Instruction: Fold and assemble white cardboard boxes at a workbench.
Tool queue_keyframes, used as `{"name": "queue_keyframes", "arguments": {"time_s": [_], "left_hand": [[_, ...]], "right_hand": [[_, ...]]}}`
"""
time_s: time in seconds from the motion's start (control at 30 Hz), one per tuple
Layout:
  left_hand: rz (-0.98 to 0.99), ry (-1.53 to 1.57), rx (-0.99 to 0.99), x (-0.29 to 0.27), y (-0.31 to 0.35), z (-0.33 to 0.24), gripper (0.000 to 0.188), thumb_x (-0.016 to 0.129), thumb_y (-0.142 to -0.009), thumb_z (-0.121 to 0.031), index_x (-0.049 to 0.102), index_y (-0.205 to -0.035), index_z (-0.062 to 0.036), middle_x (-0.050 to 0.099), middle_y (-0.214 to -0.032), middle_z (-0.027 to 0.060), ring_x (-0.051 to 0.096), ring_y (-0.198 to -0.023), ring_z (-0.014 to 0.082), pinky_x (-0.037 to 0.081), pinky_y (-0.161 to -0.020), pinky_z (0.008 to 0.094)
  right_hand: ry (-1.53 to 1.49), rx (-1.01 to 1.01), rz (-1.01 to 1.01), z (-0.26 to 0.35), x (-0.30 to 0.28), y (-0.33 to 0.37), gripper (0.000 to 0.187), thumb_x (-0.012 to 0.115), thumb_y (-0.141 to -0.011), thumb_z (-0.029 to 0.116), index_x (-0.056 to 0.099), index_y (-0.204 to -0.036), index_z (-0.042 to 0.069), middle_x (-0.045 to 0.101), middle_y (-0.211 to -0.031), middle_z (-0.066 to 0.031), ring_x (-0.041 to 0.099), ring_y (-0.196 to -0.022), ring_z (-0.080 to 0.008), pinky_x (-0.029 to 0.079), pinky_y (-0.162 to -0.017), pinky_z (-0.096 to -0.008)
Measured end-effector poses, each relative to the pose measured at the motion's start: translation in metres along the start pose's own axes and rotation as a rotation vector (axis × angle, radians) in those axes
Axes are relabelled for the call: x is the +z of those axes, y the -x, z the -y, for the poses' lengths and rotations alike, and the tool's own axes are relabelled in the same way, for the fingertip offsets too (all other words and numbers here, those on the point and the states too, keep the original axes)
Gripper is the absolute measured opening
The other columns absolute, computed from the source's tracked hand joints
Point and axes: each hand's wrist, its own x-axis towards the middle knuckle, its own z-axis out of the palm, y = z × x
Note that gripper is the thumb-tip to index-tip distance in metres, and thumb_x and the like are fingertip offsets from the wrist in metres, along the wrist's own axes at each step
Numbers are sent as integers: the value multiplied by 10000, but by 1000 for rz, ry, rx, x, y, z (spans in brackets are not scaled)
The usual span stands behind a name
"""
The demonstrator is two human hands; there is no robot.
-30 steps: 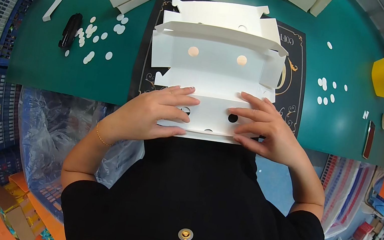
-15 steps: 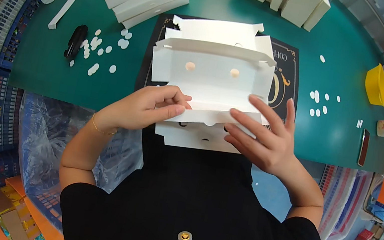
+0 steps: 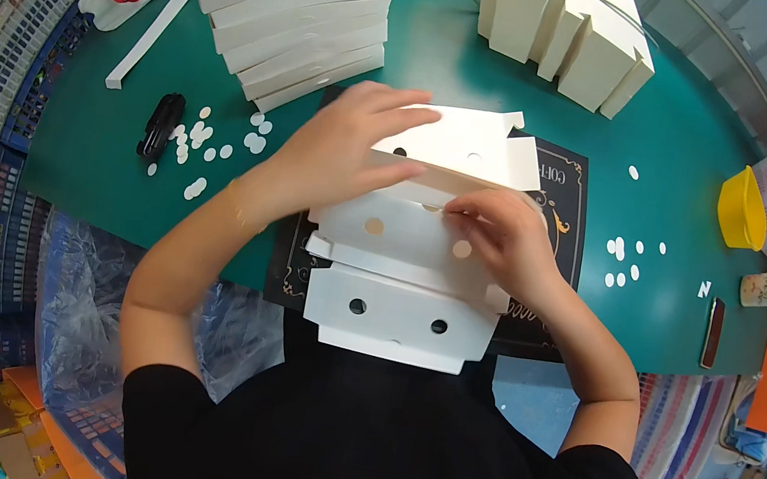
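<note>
A partly folded white cardboard box [image 3: 396, 328] lies before me, its near and far panels opened out and pierced with round holes. Two round spots show on its middle panel. Over the box's far left part, my left hand [image 3: 333, 145] is open, fingers apart and pointing right; whether its tips touch the card cannot be told. My right hand [image 3: 510, 240] is closed, thumb and fingers pinched at the fold between the middle and far panels. Beneath the box is a black printed mat [image 3: 558, 259] with gold decoration.
Stacked white boxes [image 3: 309, 19] stand back left, more cream boxes [image 3: 565, 32] back right. White discs [image 3: 194, 188] lie scattered on both sides of the green table [image 3: 232, 235]. A black stapler-like tool [image 3: 161, 126], yellow tub [image 3: 744, 209], bottle [image 3: 763, 290] and phone [image 3: 713, 333] lie around.
Both hands have moved from the box's near wall to its far fold. The near wall has tipped down toward me, exposing the holed near panel. The whole view has shifted slightly.
</note>
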Motion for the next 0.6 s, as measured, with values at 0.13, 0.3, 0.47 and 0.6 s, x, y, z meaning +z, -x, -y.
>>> {"name": "queue_keyframes", "arguments": {"time_s": [0.13,0.3,0.47,0.6], "left_hand": [[553,279,-252,24,-12,11,269,695,-906,-214,748,-1118,-58,743,-1041,119,688,-907,247,543,-852,364],[606,436,-498,24,-2,10,232,692,-886,-207,751,-1045,-49,748,-990,109,699,-901,232,541,-842,337],[499,457,-478,28,13,10,251,706,-856,-197,738,-1062,-57,737,-1027,111,689,-918,237,541,-862,354],[525,428,-488,32,13,9,275,743,-841,-190,727,-1079,-53,723,-1016,94,671,-912,206,533,-854,330]], "right_hand": [[108,17,-69,-18,14,5,133,723,-881,73,718,-1013,58,705,-920,-104,657,-850,-275,523,-731,-383],[138,70,-23,-11,17,4,131,717,-883,78,706,-1013,62,688,-865,-105,657,-798,-288,518,-719,-388],[152,-16,-56,-14,20,5,139,729,-859,62,694,-991,41,686,-852,-109,649,-794,-294,517,-714,-392],[172,-55,-56,-15,19,3,139,734,-847,52,696,-979,34,692,-861,-105,649,-790,-286,516,-708,-386]]}}
